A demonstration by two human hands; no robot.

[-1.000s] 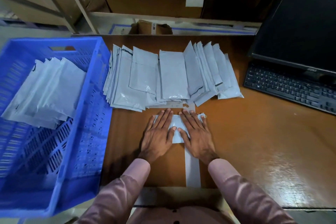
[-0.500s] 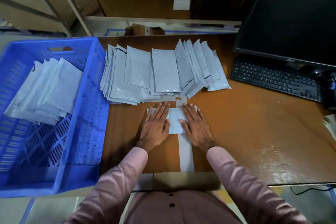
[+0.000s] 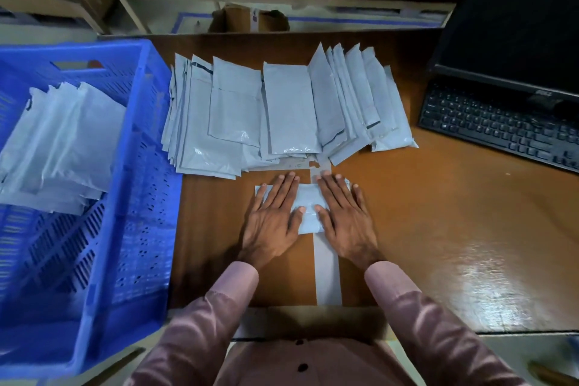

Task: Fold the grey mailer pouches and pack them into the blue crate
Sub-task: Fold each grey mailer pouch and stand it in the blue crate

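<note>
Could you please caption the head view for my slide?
Both hands, left hand and right hand, press a folded grey pouch flat beside the blue crate.

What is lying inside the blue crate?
Inside the blue crate lies a fanned pile of grey pouches on its far part. Anything under them is covered.
</note>
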